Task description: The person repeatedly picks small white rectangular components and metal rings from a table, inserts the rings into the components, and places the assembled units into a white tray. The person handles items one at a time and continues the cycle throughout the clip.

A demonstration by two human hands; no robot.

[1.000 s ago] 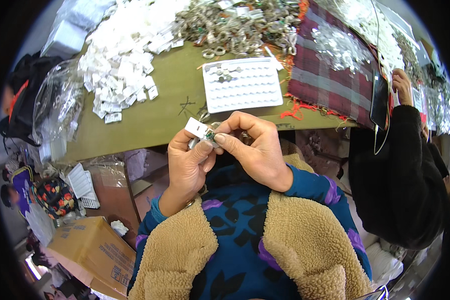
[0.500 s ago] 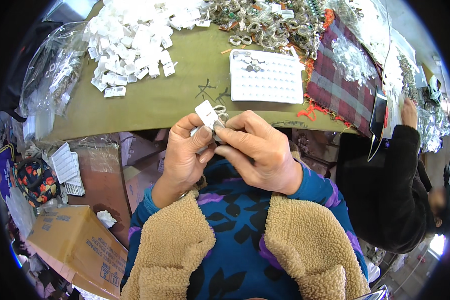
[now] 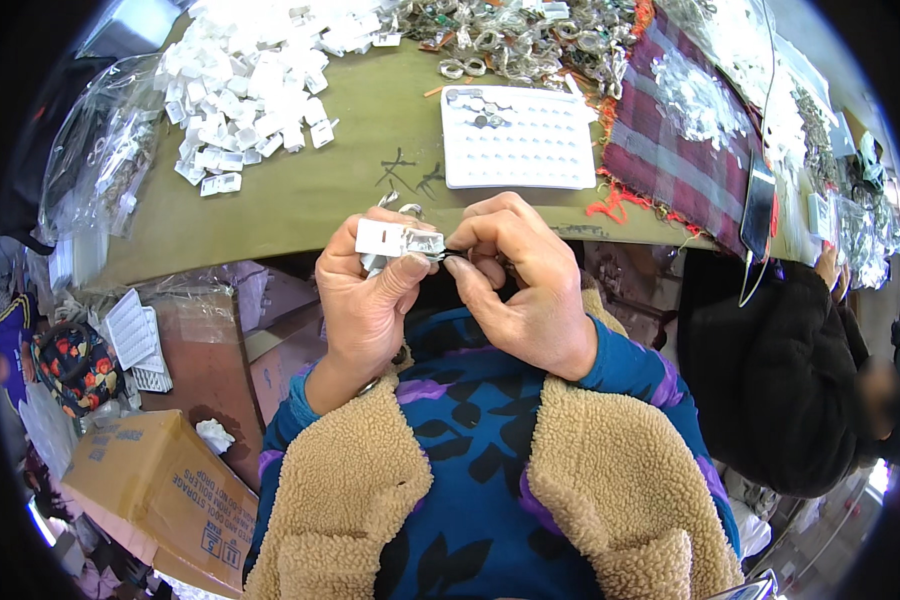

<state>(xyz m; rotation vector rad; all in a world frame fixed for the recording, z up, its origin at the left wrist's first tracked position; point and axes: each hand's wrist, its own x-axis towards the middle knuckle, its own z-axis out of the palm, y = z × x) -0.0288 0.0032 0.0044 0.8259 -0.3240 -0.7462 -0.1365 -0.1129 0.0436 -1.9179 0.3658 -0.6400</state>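
From the wearer's head, we look down fisheye-wide: left hand (image 3: 363,305) and right hand (image 3: 532,300) near, desk (image 3: 360,130) toward twelve o'clock.

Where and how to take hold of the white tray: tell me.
Likely grip the white tray by its long near edge, coming from the near side: it lies flat, that edge is bare, and the round pieces sit toward its far-left corner.

A dull green tabletop (image 3: 370,150) spans the upper view, its near edge bowed by the lens, dark marks (image 3: 397,168) drawn on its surface. At left, below that edge, is a reddish-brown panel (image 3: 205,350); near it are a brown carton (image 3: 160,480) and a floral bag (image 3: 75,368). Pale floor (image 3: 820,545) shows at lower right, near a glaring patch of light (image 3: 878,478). The outer rim falls into black.
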